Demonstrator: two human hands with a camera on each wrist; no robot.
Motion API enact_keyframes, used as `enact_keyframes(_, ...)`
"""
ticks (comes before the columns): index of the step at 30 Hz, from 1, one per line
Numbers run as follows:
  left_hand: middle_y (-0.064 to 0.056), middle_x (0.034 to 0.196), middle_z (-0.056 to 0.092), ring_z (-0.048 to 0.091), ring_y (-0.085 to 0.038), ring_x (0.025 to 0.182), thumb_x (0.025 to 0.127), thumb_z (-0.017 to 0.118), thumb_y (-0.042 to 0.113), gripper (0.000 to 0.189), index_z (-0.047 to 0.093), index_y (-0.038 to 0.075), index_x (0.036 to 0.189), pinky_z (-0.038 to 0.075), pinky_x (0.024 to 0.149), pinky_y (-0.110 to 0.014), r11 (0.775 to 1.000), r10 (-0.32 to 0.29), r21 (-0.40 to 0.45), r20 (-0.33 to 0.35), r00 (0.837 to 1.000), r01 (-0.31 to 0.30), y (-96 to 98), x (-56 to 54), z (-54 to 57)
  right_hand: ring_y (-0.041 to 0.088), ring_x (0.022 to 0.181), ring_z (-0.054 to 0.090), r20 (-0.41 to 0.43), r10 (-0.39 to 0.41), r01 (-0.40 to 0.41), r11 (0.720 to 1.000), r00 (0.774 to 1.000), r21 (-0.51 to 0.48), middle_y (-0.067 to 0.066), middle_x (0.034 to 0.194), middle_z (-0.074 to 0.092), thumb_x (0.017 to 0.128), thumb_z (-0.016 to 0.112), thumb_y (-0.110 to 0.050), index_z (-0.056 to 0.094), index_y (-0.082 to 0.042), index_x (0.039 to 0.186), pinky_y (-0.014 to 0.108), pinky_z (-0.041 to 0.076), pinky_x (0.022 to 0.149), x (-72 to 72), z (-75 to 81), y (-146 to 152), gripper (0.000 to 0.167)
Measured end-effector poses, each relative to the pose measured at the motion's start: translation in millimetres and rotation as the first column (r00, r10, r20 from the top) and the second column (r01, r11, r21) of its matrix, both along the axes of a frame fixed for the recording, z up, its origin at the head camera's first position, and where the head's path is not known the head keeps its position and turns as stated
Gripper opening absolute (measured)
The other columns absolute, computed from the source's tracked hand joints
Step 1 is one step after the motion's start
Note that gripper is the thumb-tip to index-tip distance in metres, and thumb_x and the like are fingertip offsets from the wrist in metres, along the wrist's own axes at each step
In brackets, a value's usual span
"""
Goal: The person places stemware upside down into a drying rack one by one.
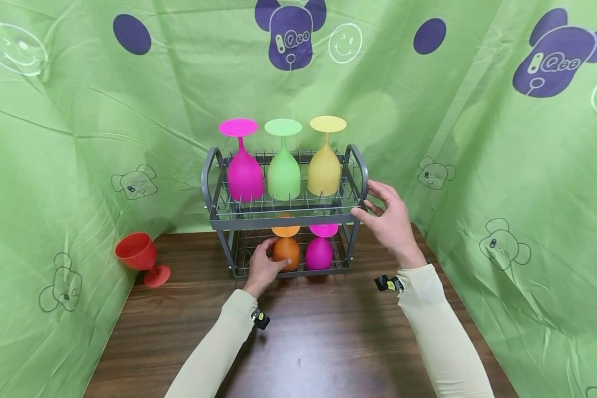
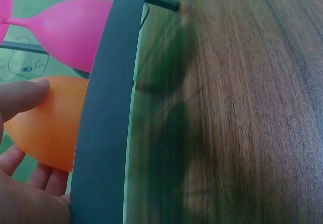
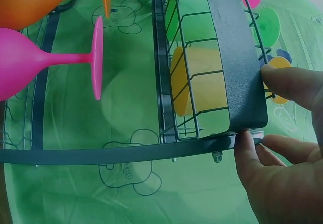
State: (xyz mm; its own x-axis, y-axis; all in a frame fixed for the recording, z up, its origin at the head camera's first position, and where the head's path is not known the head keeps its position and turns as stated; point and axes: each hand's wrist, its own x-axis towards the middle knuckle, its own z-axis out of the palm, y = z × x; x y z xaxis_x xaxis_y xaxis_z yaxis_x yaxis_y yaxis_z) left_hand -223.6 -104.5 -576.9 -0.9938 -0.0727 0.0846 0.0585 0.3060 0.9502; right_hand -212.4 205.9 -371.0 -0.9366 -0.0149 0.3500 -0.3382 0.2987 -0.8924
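Observation:
A two-tier dark metal dish rack [image 1: 278, 223] stands on the table. My left hand [image 1: 265, 269] holds the bowl of an orange goblet [image 1: 287, 255], upside down on the lower tier, with thumb and fingers on opposite sides. Beside it on the right is an upside-down pink goblet [image 1: 319, 255]. At the rack's upper right front corner, my right hand [image 1: 392, 224] grips the frame, thumb on the front bar and fingers at the side. Upside down on the upper tier are a magenta goblet [image 1: 246, 178], a green goblet [image 1: 284, 178] and a yellow goblet [image 1: 324, 173].
To the left of the rack, a red goblet [image 1: 138, 252] stands on its foot on the brown wooden table [image 1: 308, 337]. Green printed cloth [image 1: 189, 99] encloses the table at the back and both sides.

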Motion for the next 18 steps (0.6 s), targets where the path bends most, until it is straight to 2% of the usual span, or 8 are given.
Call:
enact_keyframes(5,-0.013,0.139,0.059,0.058,-0.035,0.133,0.08,0.093,0.012,0.073,0.06,0.015,0.145,0.054,0.112,-0.053,1.0,-0.003,-0.014,0.01,1.0,0.003,0.0,0.8,2.3,0.025,0.144,0.051,0.018,0.007,-0.007,1.0,1.0,0.001,0.006,0.156,0.048,0.085,0.088,-0.007,0.052,-0.007,0.155,0.021,0.051,0.11,0.1,1.8,1,0.078)
enact_keyframes(10,-0.014,0.139,0.059,0.059,-0.035,0.131,0.08,0.093,0.014,0.073,0.06,0.014,0.145,0.055,0.11,-0.055,0.999,0.004,-0.049,0.008,1.0,-0.003,0.0,3.4,4.2,0.025,0.145,0.051,0.045,0.008,-0.009,1.0,0.999,0.022,0.006,0.157,0.047,0.086,0.088,-0.009,0.051,-0.009,0.156,0.025,0.051,0.112,1.8,4.3,1,0.079)
enact_keyframes(15,-0.015,0.144,0.056,0.056,-0.036,0.135,0.082,0.092,0.014,0.074,0.058,0.012,0.147,0.052,0.112,-0.058,1.0,0.014,-0.028,0.02,1.0,-0.013,-3.4,9.9,6.7,0.028,0.143,0.052,0.04,0.008,-0.01,0.999,0.999,0.049,0.009,0.157,0.047,0.086,0.088,-0.009,0.05,-0.007,0.156,0.029,0.051,0.114,2.6,6.2,2,0.08)
enact_keyframes(18,-0.017,0.146,0.054,0.054,-0.037,0.137,0.083,0.092,0.016,0.074,0.057,0.012,0.148,0.052,0.112,-0.058,1.0,0.024,-0.013,0.019,1.0,-0.023,-9.5,16.8,11.6,0.029,0.142,0.053,0.033,0.004,-0.006,0.998,0.999,0.063,0.011,0.156,0.048,0.086,0.088,-0.009,0.05,-0.006,0.156,0.026,0.052,0.112,2.9,8.1,2,0.08)
